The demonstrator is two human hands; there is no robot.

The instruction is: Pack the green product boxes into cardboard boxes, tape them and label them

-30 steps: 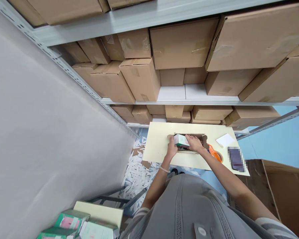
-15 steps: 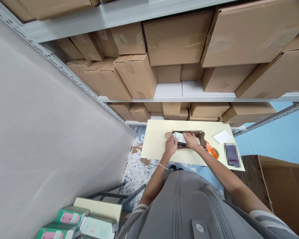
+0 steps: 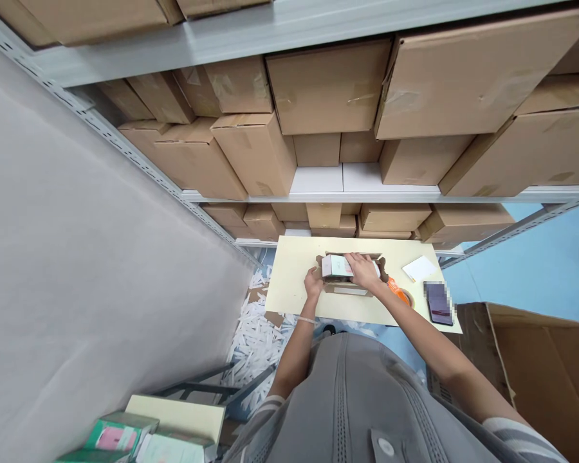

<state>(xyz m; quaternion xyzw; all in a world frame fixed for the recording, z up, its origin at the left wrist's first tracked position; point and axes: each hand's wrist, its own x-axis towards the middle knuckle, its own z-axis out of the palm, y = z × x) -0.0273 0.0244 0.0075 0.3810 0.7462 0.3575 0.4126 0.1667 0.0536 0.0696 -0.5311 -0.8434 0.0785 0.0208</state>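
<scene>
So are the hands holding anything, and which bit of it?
The right hand lies across the top of the small pale box, toward its right end; the left hand is at the left end of the open carton. Whether either really grips cannot be told.

The right hand (image 3: 363, 270) rests on a pale carton (image 3: 338, 265) in a box (image 3: 350, 290).

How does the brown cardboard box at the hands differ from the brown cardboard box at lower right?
The tabletop brown cardboard box looks smaller than the lower-right brown cardboard box. The first has a pale rectangular carton at its opening; the second shows bare inner walls. Both are open.
</scene>
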